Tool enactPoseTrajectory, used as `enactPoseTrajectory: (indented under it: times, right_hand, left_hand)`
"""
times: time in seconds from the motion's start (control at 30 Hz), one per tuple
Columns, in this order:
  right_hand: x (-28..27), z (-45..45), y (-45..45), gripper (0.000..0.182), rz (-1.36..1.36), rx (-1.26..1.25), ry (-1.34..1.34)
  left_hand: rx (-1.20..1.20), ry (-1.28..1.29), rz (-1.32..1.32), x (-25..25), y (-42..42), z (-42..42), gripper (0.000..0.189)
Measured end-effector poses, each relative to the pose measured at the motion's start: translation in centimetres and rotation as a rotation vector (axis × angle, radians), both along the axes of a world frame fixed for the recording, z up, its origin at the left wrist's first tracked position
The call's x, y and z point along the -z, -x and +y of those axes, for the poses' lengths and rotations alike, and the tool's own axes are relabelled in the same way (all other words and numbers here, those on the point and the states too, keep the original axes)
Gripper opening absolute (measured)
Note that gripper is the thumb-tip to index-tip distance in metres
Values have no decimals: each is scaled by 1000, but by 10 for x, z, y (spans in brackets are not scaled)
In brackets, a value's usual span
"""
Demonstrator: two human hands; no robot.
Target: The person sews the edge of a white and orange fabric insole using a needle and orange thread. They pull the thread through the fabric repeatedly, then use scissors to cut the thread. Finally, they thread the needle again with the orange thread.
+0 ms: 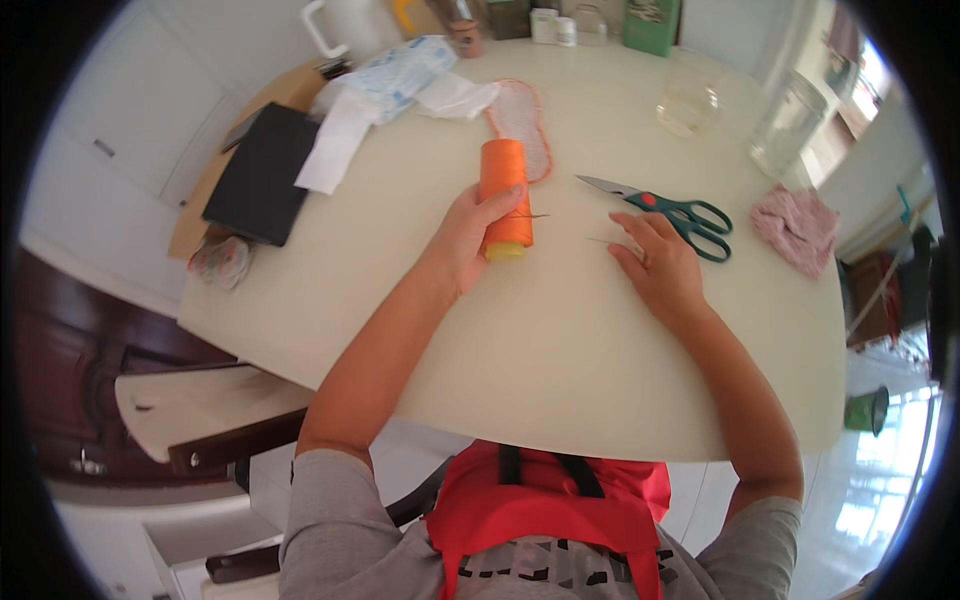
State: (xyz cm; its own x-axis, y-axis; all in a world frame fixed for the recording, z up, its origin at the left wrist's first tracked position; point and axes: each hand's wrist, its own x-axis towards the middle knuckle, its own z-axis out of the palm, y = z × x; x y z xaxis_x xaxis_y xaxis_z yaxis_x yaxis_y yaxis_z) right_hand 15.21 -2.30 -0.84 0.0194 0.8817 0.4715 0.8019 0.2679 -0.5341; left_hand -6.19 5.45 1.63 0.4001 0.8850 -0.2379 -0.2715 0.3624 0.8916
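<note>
My left hand [471, 232] is closed around a spool of orange thread [502, 169], which has a yellow base and stands tilted slightly over the table. A thin dark strand or needle crosses the spool near my thumb. My right hand [656, 259] rests over the table with thumb and forefinger apart; a thin needle-like line [596, 240] lies just left of its fingertips, and whether the hand touches it I cannot tell. Green-handled scissors [675, 206] lie partly behind the right hand, blades to the left. Beyond the spool lies a pale insole-shaped fabric piece [517, 120] with orange edging.
At the left are a black flat case [262, 172], a roll of tape [220, 262] and a white-and-blue plastic package [405, 71]. A pink cloth [797, 229], a glass jar [787, 127] and another glass vessel [688, 109] stand or lie right. Small containers line the back.
</note>
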Motion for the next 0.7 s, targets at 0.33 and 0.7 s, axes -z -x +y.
enactPoseTrajectory:
  times: [0.33,0.7]
  right_hand:
    - [-24,-18,30,16,234,-224,-35]
    - [-29,-18,-2,7,-97,-125,42]
  left_hand:
    - [104,-82,-64,4,-20,-31,52]
    - [-6,37,-388,20,-3,-9,40]
